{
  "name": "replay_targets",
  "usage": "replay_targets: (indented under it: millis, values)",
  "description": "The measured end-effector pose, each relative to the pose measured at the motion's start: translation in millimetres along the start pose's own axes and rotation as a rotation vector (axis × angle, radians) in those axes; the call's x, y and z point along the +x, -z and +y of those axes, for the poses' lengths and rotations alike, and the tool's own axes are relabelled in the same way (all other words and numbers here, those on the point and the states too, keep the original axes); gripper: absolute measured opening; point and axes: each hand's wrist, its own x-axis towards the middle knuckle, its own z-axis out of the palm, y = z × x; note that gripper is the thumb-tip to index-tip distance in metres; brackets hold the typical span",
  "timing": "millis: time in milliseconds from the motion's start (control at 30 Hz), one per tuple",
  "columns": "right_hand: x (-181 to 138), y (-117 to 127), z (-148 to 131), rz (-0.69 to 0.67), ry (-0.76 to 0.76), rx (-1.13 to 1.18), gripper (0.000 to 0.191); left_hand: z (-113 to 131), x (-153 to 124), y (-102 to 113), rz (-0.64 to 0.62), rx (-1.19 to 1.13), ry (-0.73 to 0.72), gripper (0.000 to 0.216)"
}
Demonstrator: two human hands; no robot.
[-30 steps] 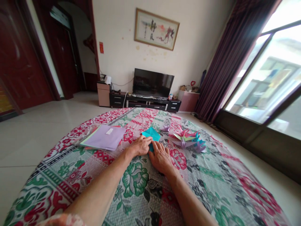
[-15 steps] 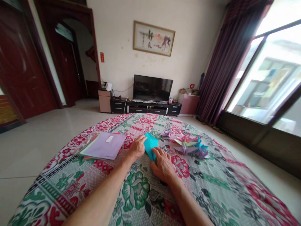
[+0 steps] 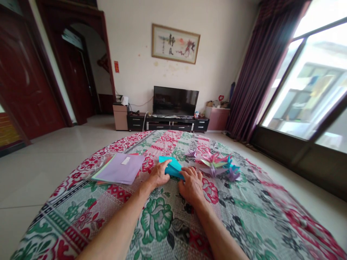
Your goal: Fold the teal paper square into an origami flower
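A folded sheet of bright blue origami paper (image 3: 172,165) lies on the flowered tablecloth between my hands. My left hand (image 3: 159,174) grips its left side, with the index finger stretched over the top surface. On the right corner, my right hand (image 3: 192,183) holds the paper with bent fingers; its fingertips partly cover that corner. To the left rests a stack of coloured paper (image 3: 119,170), purple uppermost, with a small white piece (image 3: 125,161) on it. Several folded paper cranes (image 3: 217,164) in pink, green, purple and blue sit to the right.
A round table with a patterned cloth (image 3: 157,220) fills the foreground. One purple folded paper piece (image 3: 192,153) sits behind my right hand. Clear plastic wrapping (image 3: 93,167) lies by the stack. Beyond the table stand a television (image 3: 175,102) and a low black cabinet (image 3: 137,122).
The blue paper has been turned, its long side now running from upper left to lower right. My right hand has shifted slightly right; my left hand stays at the paper's left side.
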Motion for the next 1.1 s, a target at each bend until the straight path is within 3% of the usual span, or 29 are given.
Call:
replay_targets:
  millis: [133,233,500,633,767,1100]
  values:
    - [-2,7,-6,-0.023,0.077,0.049,0.021,-7,-2,10,-0.077,-0.065,-0.057,0.054]
    - [-3,10,-9,-0.047,0.113,0.076,0.020,-16,-1,13,-0.062,-0.070,-0.099,0.045]
    - [-3,7,-10,0.014,0.004,-0.004,0.032,-27,-1,13,-0.029,-0.092,-0.241,0.037]
    - [-2,4,-8,0.016,-0.128,-0.060,0.038,-24,-1,13,-0.046,-0.069,-0.253,0.037]
    - [-1,-1,-4,-0.011,-0.198,-0.130,0.030,-18,-2,12,-0.057,-0.016,-0.289,0.033]
    - [3,10,-6,-0.079,-0.046,-0.066,0.027,5,-5,12,-0.145,0.062,-0.374,0.035]
